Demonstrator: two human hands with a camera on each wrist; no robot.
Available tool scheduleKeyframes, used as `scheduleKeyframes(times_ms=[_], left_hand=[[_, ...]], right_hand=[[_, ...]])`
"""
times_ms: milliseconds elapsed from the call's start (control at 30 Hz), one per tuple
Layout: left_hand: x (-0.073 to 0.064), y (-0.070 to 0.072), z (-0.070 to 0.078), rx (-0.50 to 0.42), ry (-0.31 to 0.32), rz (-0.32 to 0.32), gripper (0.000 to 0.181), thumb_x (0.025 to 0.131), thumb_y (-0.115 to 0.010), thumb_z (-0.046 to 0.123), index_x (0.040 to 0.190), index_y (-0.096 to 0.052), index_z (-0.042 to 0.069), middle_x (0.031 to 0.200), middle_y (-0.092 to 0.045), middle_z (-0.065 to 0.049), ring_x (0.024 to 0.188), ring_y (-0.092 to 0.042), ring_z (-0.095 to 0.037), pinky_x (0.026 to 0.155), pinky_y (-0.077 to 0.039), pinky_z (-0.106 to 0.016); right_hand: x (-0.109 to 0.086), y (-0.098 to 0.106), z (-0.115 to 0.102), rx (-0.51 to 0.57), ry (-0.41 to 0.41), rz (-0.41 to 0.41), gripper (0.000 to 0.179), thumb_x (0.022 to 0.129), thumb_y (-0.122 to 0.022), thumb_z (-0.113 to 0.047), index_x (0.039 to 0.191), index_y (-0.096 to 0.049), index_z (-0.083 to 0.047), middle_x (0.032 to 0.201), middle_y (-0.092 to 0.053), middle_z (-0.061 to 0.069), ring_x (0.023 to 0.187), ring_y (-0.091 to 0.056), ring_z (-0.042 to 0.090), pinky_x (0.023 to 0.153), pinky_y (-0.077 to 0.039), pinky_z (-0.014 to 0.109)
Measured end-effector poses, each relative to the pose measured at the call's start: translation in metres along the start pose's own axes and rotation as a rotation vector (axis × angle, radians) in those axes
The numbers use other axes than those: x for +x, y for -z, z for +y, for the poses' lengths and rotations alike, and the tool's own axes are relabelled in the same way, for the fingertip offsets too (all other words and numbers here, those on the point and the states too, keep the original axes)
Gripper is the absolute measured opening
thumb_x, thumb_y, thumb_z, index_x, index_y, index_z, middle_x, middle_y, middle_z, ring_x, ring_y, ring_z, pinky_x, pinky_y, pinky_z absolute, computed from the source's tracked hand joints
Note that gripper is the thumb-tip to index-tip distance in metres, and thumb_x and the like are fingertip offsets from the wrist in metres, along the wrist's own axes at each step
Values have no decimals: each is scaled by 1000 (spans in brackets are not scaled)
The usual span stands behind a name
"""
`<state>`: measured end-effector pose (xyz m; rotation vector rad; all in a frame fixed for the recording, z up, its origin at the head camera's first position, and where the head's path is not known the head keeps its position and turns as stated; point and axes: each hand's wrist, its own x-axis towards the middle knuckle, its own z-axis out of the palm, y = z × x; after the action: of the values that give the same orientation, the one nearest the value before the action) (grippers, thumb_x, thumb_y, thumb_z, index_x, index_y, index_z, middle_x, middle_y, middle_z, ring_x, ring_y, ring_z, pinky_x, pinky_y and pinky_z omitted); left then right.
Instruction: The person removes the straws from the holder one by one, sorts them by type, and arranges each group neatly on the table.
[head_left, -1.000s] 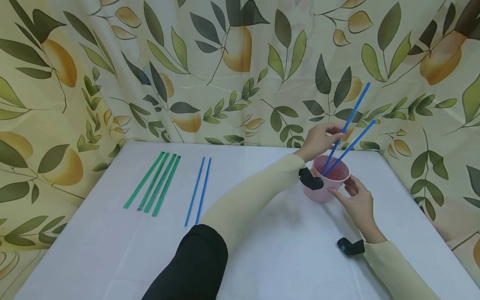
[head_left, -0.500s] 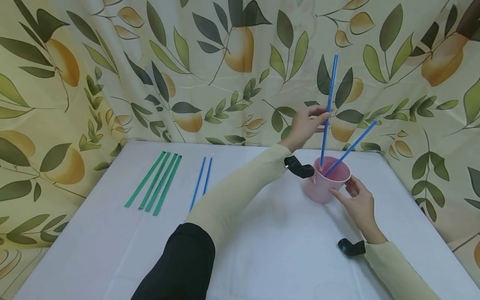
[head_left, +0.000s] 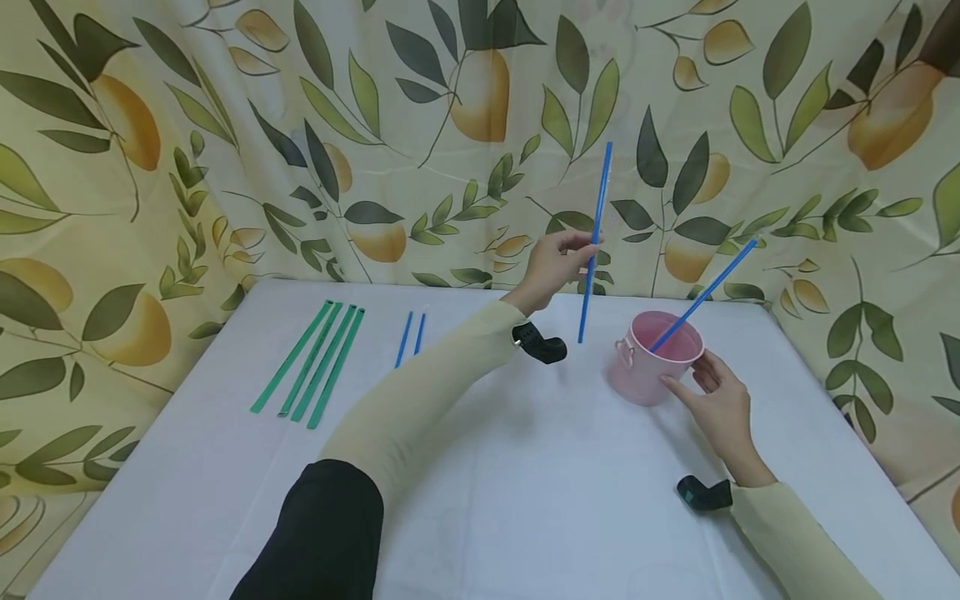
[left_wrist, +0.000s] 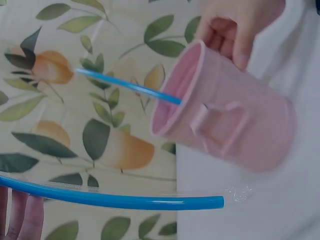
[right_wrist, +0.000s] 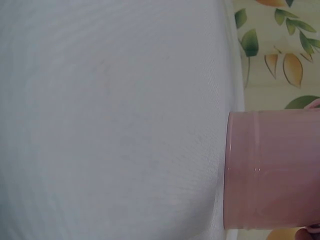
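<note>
In the head view my left hand [head_left: 553,271] pinches a blue drinking straw [head_left: 598,208], nearly upright and to the left of the pink bucket-shaped cup [head_left: 637,379]. The left wrist view shows this straw in a clear wrapper [left_wrist: 239,194] that reaches past its end. Another blue straw [head_left: 705,292] leans inside the cup, its upper end toward the right. My right hand [head_left: 716,408] holds the cup's right side, with the thumb at the front. The cup stands upright on the white table; a small handle shows on its left side.
Two blue straws [head_left: 403,337] lie on the table, partly hidden behind my left sleeve. Several flat green strips [head_left: 324,364] lie side by side farther left. A curtain [head_left: 465,208] printed with leaves and fruit hangs along the table's back edge.
My left hand has lifted its straw out of the cup and carried it left, clear of the rim. The right hand and the cup have stayed in place.
</note>
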<state>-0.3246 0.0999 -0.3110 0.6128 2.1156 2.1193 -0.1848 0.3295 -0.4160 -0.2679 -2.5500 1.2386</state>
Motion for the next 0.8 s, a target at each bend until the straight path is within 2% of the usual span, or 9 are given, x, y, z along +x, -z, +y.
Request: scheduleKeyframes(times_ms=[133,300,433,567,667,800], left_hand=[[-9,20,-10,38,22,22,25,94,-56,9,115,-61,-2,108,-61,-16,93,-66,-25,75,-58,-24],[-20,45,-17,68,77,31,27,94,-56,10,118,-59,-3,110,-59,-16,102,-63,-33,78,-58,-26],[-31,66,-21,99,106,56,27,94,-56,9,118,-61,-2,106,-61,-16,96,-65,-30,78,-58,-28],[-44,86,-24,132,142,85,27,94,-56,10,118,-61,-2,108,-62,-19,88,-65,-23,78,-58,-30],[-54,100,-25,150,201,114,28,94,-57,12,118,-61,-1,110,-62,-19,93,-65,-26,80,-58,-32],[-66,118,-30,156,279,145,29,94,-56,12,120,-59,-2,114,-61,-20,102,-63,-34,84,-57,-34]], right_hand=[[0,0,0,-4,-11,-3,76,85,-69,-30,146,-31,-5,144,-42,22,131,-42,38,104,-39,32],[1,-1,1,-4,-14,-2,76,86,-68,-31,146,-31,-5,144,-42,22,130,-42,39,105,-38,31],[1,-1,1,-11,-21,-1,76,85,-68,-32,146,-31,-5,144,-43,21,130,-43,38,104,-38,29],[12,-6,26,-30,-7,16,82,82,-69,-44,147,-31,-11,144,-44,15,130,-45,34,102,-40,25],[22,-11,51,-46,0,31,87,78,-69,-53,147,-30,-18,145,-45,9,130,-46,30,101,-41,23],[26,-13,58,-41,-1,36,87,77,-69,-54,147,-31,-22,146,-44,8,130,-46,29,101,-41,25]])
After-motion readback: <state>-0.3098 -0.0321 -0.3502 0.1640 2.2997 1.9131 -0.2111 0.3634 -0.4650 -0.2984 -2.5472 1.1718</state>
